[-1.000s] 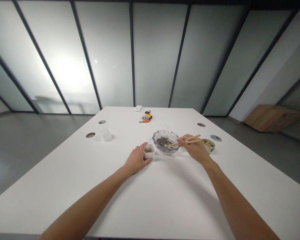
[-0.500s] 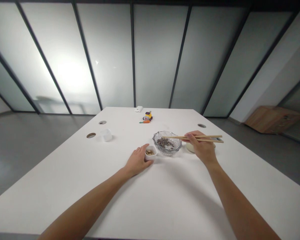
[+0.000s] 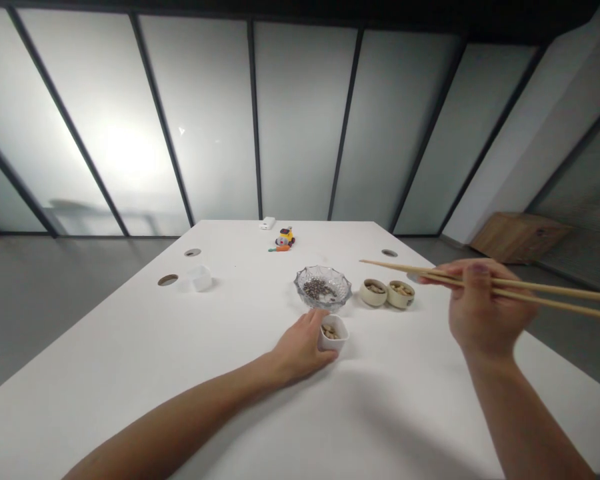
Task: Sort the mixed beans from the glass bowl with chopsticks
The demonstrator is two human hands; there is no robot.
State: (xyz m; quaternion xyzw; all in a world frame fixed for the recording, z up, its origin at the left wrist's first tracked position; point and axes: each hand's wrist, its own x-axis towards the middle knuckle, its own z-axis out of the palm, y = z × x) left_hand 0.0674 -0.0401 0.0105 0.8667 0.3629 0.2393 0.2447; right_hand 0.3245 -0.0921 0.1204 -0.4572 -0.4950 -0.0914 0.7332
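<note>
My left hand [image 3: 307, 345] is closed round the left side of a small white square cup [image 3: 336, 338], which holds several pale brown pieces [image 3: 331, 331]. Just behind the cup stands a clear glass bowl [image 3: 323, 305] with scalloped edges, and many small dark seeds or beans [image 3: 317, 289] lie in it. My right hand [image 3: 487, 310] grips a pair of wooden chopsticks [image 3: 555, 290] in the air at the right, their tips pointing left. Below and left of the tips sit two round beige cups [image 3: 373, 293], side by side, with pale brown pieces inside.
An orange toy carrot [image 3: 282, 249] lies in front of a yellow toy vehicle [image 3: 285, 238] farther back. A white object [image 3: 267, 223] rests near the far edge. At the left, a clear plastic container [image 3: 199, 278] stands beside a round table hole [image 3: 168, 280].
My left hand and the white cup have moved right and closer to me. My right hand has lifted the chopsticks away from the glass bowl, rightward, uncovering the two beige cups.
</note>
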